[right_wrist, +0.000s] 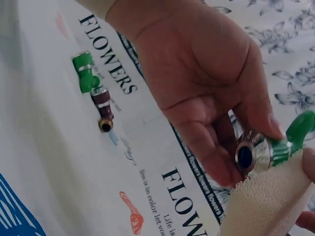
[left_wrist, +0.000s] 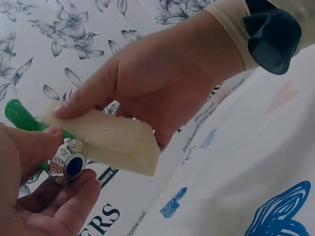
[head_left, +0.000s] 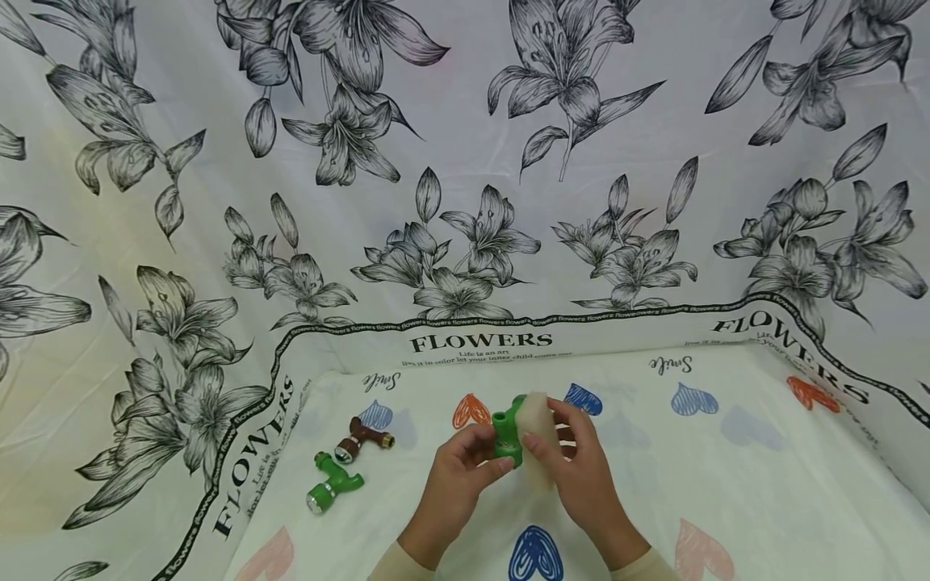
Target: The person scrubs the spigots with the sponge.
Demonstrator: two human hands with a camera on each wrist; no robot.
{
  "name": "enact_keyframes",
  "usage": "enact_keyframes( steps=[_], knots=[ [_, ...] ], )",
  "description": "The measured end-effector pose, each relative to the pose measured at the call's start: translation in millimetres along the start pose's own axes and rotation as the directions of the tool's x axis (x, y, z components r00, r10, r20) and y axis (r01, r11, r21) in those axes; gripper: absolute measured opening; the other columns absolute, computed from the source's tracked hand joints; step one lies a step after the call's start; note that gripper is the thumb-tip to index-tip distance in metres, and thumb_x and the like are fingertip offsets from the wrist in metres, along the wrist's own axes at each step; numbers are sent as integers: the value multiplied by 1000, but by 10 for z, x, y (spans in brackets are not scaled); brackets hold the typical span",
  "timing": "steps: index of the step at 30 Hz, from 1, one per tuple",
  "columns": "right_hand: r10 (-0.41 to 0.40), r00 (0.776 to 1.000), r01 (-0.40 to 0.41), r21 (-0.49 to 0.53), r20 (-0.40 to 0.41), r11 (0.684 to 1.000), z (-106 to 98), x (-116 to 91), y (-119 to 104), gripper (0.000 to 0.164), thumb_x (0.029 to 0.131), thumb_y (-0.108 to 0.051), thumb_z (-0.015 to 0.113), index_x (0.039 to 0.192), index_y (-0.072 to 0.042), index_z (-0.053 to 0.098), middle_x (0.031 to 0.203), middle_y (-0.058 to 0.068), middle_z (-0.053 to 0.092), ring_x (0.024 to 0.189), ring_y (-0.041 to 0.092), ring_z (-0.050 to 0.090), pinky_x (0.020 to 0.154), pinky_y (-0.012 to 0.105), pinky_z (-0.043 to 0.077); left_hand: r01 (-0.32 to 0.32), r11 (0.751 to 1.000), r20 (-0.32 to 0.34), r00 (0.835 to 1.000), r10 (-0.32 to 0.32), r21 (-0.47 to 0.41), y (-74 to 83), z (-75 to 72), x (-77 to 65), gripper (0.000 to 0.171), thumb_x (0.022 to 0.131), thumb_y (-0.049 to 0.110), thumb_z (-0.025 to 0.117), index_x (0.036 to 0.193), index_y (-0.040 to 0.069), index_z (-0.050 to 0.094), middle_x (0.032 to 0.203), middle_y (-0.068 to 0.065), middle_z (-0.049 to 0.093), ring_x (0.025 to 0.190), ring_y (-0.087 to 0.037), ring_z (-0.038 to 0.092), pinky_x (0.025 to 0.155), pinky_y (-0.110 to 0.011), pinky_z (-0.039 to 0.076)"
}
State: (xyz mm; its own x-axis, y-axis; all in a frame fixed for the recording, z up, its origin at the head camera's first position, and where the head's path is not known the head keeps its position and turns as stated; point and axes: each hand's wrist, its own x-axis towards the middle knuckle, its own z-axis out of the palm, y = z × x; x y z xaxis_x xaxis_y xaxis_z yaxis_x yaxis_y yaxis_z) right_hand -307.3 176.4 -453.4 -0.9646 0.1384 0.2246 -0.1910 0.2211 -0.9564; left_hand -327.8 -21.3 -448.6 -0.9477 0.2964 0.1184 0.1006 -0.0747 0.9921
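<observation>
A green tap [head_left: 506,438] with a silver collar and a dark blue end cap is held up over the table. My left hand [head_left: 458,470] grips the tap near its silver end, thumb and fingers on either side. In my right hand [head_left: 579,461] is a cream sponge block [head_left: 536,440], pinched between thumb and fingers. The sponge [left_wrist: 113,140] lies against the side of the green tap [left_wrist: 23,115]. The silver collar and blue cap show clearly in the left wrist view. Part of the tap is hidden behind the sponge.
Left on the table lie a second green tap [head_left: 334,482] with a silver band and a brown tap [head_left: 361,440] with a brass-coloured end. The white cloth [head_left: 639,500] carries printed hearts. Behind it rises a flower-printed curtain [head_left: 465,242].
</observation>
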Motion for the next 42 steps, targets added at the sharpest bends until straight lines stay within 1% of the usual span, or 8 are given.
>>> enact_keyframes(
  steps=[7,13,19,25,30,36,39,42],
  knots=[
    [-61,995,55,73,85,996,103,-111,-113,59,102,-30,82,154,-19,56,138,1,57,118,27,57,98,40,54,17,999,-67,998,-15,27,-54,-14,23,34,96,-3,79,128,1,70,130,-13,69,114,-30,67,97,-30,60],
    [-108,989,98,101,99,990,116,-149,-191,59,101,-25,81,154,-17,56,138,2,57,118,28,56,99,42,53,23,998,-111,994,-17,55,-38,-10,37,34,95,-4,80,126,5,70,129,-12,69,115,-30,66,98,-30,59],
    [-81,994,79,38,67,996,77,-52,-125,61,102,-33,80,155,-16,55,139,3,57,117,25,56,98,44,52,43,999,-71,997,-42,8,-14,-6,-3,34,94,-3,83,124,3,69,126,-13,68,110,-29,67,95,-31,61],
    [-56,998,56,-9,13,998,15,36,12,65,102,-35,81,156,-13,54,136,7,57,114,25,58,93,41,54,7,1000,-24,1000,-7,-2,-1,11,-47,35,93,-2,84,124,0,69,124,-14,68,108,-28,69,95,-33,62],
    [-26,999,26,-1,-23,1000,-2,56,65,65,102,-40,80,155,-14,53,135,6,56,114,24,58,91,39,55,0,1000,1,1000,0,2,3,23,-45,36,92,-2,85,125,0,70,121,-15,72,107,-29,69,96,-32,61],
    [-24,998,22,30,61,999,42,-47,2,61,102,-37,81,154,-19,56,136,3,57,117,26,58,95,40,54,25,1000,-43,999,-25,-6,-1,10,-15,34,96,-1,82,127,1,68,127,-15,68,114,-31,69,97,-33,61],
    [-49,991,43,46,121,998,83,-118,-38,60,100,-34,83,153,-23,58,137,0,58,118,27,58,98,42,54,37,998,-74,996,-40,-40,-10,-17,7,38,100,2,79,135,1,65,133,-17,66,122,-34,68,100,-34,59],
    [-74,986,65,64,152,996,108,-158,-68,58,99,-31,84,152,-28,59,138,-2,58,118,28,57,98,41,55,28,996,-91,995,-35,-80,-9,-13,10,48,102,5,77,147,2,60,144,-20,62,133,-37,63,104,-35,56]
  ],
)
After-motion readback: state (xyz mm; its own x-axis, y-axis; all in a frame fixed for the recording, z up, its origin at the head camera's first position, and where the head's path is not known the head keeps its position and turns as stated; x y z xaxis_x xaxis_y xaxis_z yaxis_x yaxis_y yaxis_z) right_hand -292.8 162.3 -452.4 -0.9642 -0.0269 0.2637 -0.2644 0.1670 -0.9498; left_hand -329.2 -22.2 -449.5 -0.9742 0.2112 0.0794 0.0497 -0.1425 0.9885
